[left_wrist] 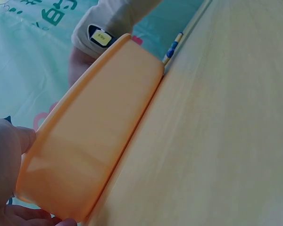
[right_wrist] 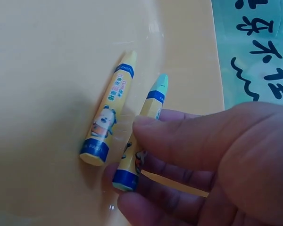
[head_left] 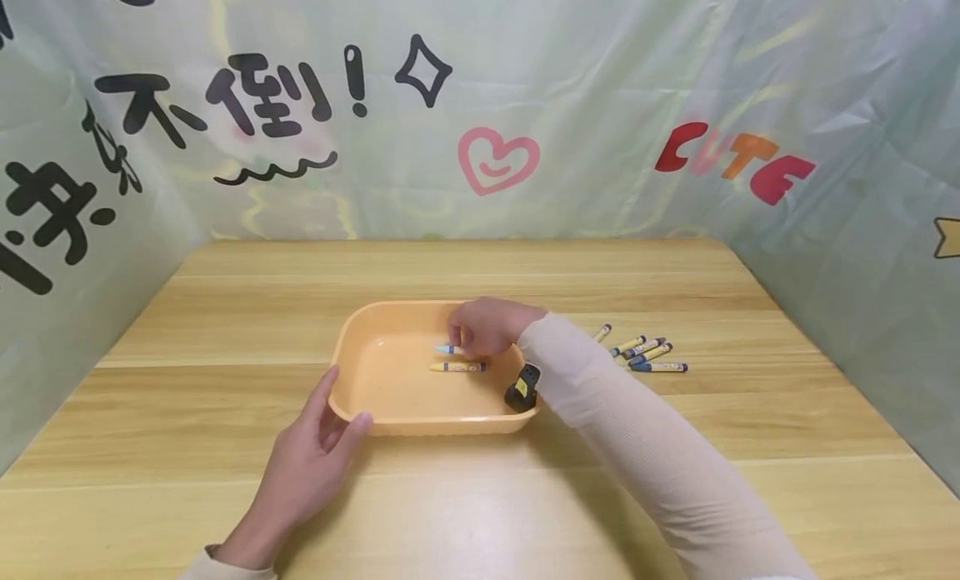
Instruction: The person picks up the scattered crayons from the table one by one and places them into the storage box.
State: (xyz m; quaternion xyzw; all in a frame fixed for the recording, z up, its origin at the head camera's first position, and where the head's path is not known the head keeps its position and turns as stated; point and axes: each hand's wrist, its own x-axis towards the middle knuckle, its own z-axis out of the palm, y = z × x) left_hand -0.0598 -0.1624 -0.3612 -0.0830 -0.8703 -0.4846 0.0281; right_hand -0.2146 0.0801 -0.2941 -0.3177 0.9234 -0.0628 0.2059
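Observation:
An orange plastic tray (head_left: 397, 397) with raised walls sits mid-table. My left hand (head_left: 307, 459) grips its near left corner, thumb over the rim; the left wrist view shows the fingers against the outer wall (left_wrist: 89, 127). Inside the tray, my right hand (head_left: 487, 326) pinches a light-green oil pastel (right_wrist: 153, 106) between thumb and fingers, its tip pointing left in the head view. Beside it on the tray floor lies a pale yellow oil pastel (right_wrist: 108, 113), in a yellow wrapper with blue bands and a cartoon animal.
Several more oil pastels (head_left: 648, 351) lie in a loose cluster on the wooden table (head_left: 225, 330), right of the tray. A printed cloth (head_left: 585, 105) hangs behind the table and along both sides. A black device (head_left: 522, 388) is strapped to the right wrist.

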